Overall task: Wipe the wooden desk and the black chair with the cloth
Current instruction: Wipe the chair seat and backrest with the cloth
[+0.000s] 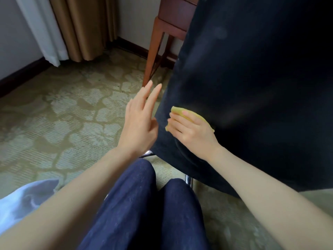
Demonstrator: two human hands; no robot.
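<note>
— Progress? The right hand (pixel 191 132) presses the yellow cloth (pixel 193 115) flat against the black chair (pixel 252 87), low on its back.
— Left hand (pixel 140 121)?
— Open, empty, beside the chair's edge. The wooden desk (pixel 173 20) behind the chair cannot be judged.

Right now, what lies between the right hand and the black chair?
In the head view, the yellow cloth lies flat between the right hand and the black chair, pressed against the chair's dark fabric.

A folded yellow cloth (pixel 193 115) lies against the black fabric chair back (pixel 252 87). The woven carpet floor (pixel 54 114) shows pale green leaf shapes on olive. The long pleated curtain (pixel 84 27) is tan, the wooden desk leg (pixel 153 51) reddish brown.
</note>
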